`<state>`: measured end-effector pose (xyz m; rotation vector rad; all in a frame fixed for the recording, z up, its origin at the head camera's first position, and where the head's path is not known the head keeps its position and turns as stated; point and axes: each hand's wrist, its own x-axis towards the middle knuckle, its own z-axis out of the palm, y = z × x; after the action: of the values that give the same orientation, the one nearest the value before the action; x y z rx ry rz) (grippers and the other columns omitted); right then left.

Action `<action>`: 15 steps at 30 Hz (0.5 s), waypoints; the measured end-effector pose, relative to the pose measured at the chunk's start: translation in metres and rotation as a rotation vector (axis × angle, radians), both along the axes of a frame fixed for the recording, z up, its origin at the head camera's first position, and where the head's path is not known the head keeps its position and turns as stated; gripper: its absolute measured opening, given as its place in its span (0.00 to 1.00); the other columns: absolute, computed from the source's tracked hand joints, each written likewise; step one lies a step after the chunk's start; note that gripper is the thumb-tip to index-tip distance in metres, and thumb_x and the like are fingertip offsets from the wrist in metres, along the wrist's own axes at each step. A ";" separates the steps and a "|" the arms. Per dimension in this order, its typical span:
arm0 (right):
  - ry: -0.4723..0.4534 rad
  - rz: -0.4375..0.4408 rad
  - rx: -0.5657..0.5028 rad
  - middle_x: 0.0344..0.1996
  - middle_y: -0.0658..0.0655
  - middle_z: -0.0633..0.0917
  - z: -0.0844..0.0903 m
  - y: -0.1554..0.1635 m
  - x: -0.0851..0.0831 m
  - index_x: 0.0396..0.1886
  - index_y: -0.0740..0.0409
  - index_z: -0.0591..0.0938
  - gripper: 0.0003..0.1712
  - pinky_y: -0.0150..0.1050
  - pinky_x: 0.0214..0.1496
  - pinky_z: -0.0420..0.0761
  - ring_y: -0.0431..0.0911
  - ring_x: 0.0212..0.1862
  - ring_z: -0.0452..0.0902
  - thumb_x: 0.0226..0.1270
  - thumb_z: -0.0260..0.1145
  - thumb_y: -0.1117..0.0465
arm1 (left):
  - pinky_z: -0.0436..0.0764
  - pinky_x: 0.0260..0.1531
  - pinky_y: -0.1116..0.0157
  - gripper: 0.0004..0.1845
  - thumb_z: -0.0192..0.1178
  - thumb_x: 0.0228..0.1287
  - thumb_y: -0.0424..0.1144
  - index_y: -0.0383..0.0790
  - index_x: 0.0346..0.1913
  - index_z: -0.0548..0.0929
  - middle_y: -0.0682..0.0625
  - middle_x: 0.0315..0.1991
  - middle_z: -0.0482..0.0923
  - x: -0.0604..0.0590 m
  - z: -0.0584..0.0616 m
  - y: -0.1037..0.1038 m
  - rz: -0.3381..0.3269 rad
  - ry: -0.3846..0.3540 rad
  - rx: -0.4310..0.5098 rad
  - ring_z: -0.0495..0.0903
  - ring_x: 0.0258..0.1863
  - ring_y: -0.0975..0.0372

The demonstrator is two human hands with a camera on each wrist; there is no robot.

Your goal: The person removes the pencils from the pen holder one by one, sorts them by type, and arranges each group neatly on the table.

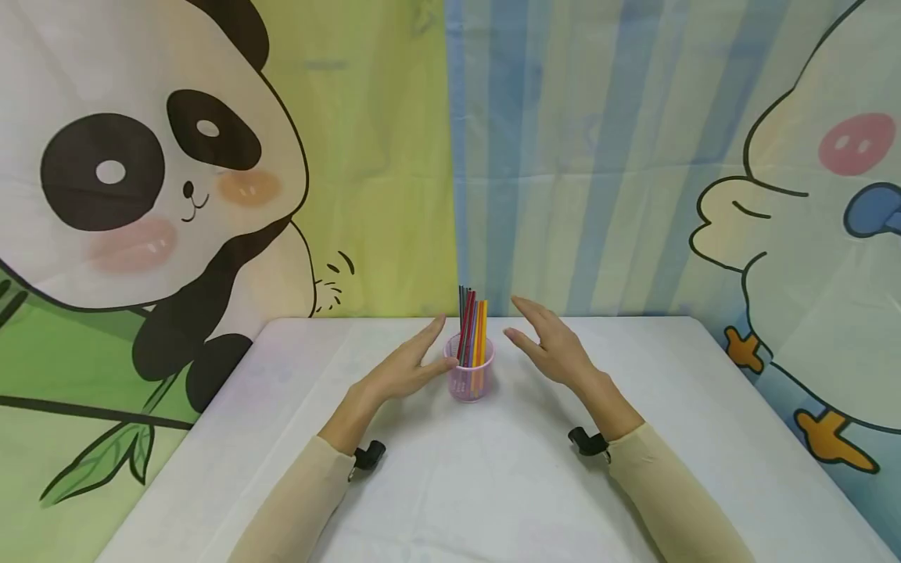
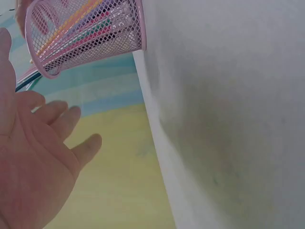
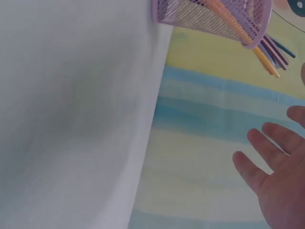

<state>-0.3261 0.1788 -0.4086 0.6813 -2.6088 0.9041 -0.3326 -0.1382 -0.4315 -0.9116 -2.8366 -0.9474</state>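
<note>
A pink mesh cup (image 1: pixel 469 381) stands upright near the middle of the white table (image 1: pixel 450 485), holding several coloured sticks (image 1: pixel 472 320) that rise above its rim. My left hand (image 1: pixel 435 348) is just left of the cup, fingers straight and palm facing it. Its thumb reaches the cup's rim, but whether it touches cannot be told. My right hand (image 1: pixel 529 324) hovers to the right of the cup with straight fingers, a small gap away. The left wrist view shows the cup (image 2: pixel 86 33) beyond my open palm (image 2: pixel 33 162). The right wrist view shows the cup (image 3: pixel 209 16) and my spread fingers (image 3: pixel 271 162).
A white cloth covers the table, whose far edge (image 1: pixel 479 317) meets a hanging backdrop close behind the cup. The backdrop has a cartoon panda (image 1: pixel 141 180) at left and a cartoon bird (image 1: pixel 809 258) at right. Black camera mounts (image 1: pixel 369 453) sit on both wrists.
</note>
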 end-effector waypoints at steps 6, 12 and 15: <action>0.018 0.115 -0.230 0.75 0.58 0.74 0.002 -0.006 -0.003 0.79 0.53 0.69 0.32 0.60 0.71 0.77 0.59 0.69 0.76 0.81 0.62 0.53 | 0.60 0.80 0.49 0.46 0.53 0.72 0.70 0.70 0.83 0.42 0.52 0.82 0.57 -0.002 -0.003 -0.001 -0.053 -0.108 0.049 0.59 0.81 0.55; 0.055 0.131 -0.255 0.72 0.60 0.77 -0.001 -0.013 -0.005 0.76 0.56 0.73 0.29 0.60 0.68 0.80 0.60 0.67 0.78 0.79 0.64 0.56 | 0.64 0.78 0.49 0.45 0.54 0.74 0.67 0.62 0.85 0.47 0.49 0.80 0.62 -0.001 -0.006 -0.001 -0.078 -0.111 0.053 0.65 0.78 0.54; 0.066 0.128 -0.275 0.71 0.60 0.79 -0.002 -0.017 -0.006 0.74 0.56 0.75 0.28 0.60 0.67 0.81 0.61 0.65 0.79 0.79 0.65 0.56 | 0.66 0.77 0.48 0.44 0.54 0.75 0.65 0.59 0.85 0.48 0.49 0.80 0.63 0.000 -0.007 0.000 -0.090 -0.121 0.068 0.67 0.77 0.53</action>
<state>-0.3319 0.1618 -0.4103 0.7932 -2.3433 1.2283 -0.3329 -0.1379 -0.4382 -1.0158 -2.8626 -1.1387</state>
